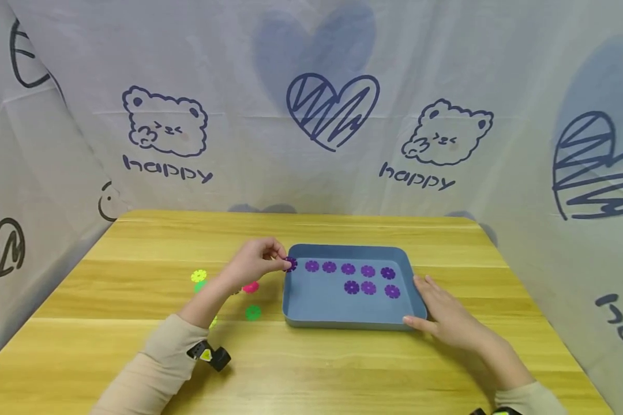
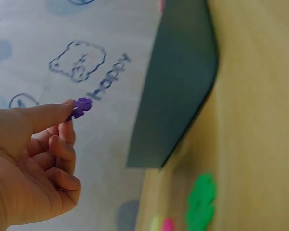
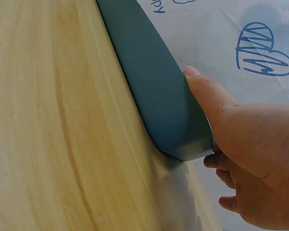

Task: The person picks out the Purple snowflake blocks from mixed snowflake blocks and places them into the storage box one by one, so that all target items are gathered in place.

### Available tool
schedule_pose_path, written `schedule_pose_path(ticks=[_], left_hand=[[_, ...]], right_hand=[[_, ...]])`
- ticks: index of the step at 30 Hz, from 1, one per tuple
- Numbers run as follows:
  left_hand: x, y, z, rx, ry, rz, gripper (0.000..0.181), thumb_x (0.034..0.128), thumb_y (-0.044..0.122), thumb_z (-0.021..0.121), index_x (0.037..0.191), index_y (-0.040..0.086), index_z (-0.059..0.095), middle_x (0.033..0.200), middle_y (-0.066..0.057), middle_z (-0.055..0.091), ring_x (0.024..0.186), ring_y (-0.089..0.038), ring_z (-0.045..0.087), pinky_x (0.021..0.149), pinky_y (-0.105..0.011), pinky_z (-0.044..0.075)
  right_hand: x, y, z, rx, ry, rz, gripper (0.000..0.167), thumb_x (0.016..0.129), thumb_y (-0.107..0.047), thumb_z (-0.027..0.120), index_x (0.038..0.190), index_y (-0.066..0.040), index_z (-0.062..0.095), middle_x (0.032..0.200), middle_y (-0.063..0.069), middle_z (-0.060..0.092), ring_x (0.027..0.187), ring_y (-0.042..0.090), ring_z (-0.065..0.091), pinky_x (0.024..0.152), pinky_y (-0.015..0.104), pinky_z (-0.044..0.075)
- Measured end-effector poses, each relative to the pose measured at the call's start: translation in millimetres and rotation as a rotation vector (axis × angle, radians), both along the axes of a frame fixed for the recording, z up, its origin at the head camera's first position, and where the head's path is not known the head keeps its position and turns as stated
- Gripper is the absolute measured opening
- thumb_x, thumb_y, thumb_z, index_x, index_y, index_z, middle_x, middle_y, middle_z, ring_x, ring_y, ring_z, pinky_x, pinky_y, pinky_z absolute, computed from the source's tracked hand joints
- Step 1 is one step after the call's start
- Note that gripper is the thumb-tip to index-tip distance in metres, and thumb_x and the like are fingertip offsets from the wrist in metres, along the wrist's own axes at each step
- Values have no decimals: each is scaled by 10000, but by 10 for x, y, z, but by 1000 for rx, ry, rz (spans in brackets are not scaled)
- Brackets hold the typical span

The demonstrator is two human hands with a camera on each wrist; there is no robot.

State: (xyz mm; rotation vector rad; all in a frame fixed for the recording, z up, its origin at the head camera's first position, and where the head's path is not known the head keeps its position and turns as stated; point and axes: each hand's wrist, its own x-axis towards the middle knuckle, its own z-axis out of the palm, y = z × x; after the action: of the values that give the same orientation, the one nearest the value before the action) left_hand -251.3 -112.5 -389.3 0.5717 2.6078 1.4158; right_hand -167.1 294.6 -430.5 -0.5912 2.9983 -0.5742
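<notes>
My left hand point(image 1: 256, 259) pinches a purple snowflake disc point(image 2: 81, 108) between thumb and forefinger. It hovers at the far left corner of a shallow blue-grey tray point(image 1: 342, 326). Inside the tray, several purple snowflake discs point(image 1: 348, 269) lie flat in two rows, a longer one at the back and a shorter one before it on the right. Around the tray's near right corner lies my right hand point(image 1: 449, 317), its thumb straight on the rim and its fingers along the right outer wall. The left wrist view shows the held disc beside the tray's outer wall.
Left of the tray, loose discs lie on the wooden table point(image 1: 332, 374): a yellow one point(image 1: 199, 275), a pink one point(image 1: 251, 287) and a green one point(image 1: 253, 312), with others partly behind the left forearm. A printed white cloth point(image 1: 249, 144) hangs around the table.
</notes>
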Motion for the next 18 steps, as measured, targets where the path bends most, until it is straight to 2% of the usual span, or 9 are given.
schedule_pose_path(ticks=[3,9,13,18], left_hand=[[7,94,-65,22,-19,7,163,872,213,737,901,88,636,816,-26,621,713,-154,518,615,-236,430],[-26,295,-146,23,-49,-19,171,859,232,752,873,95,650,791,-17,600,717,-156,514,633,-246,438],[-79,410,-186,15,-32,-36,159,859,234,752,867,104,661,800,-10,621,725,-148,522,652,-252,445],[-154,544,-254,-15,26,-50,113,865,206,742,863,116,673,808,-2,641,735,-123,538,662,-238,451]], right_hand=[[-7,-11,-7,0,2,3,903,922,-516,589,1499,78,229,1564,274,246,1445,494,184,1133,630,206],[-6,-19,-3,3,1,-1,906,917,-510,599,1495,84,232,1560,279,246,1441,496,191,1131,632,205],[-7,-20,3,4,-4,-3,909,918,-516,594,1497,82,230,1562,278,245,1444,492,190,1130,633,210],[-8,-11,7,7,-4,-4,910,917,-517,594,1496,84,231,1561,278,248,1442,493,195,1128,635,214]])
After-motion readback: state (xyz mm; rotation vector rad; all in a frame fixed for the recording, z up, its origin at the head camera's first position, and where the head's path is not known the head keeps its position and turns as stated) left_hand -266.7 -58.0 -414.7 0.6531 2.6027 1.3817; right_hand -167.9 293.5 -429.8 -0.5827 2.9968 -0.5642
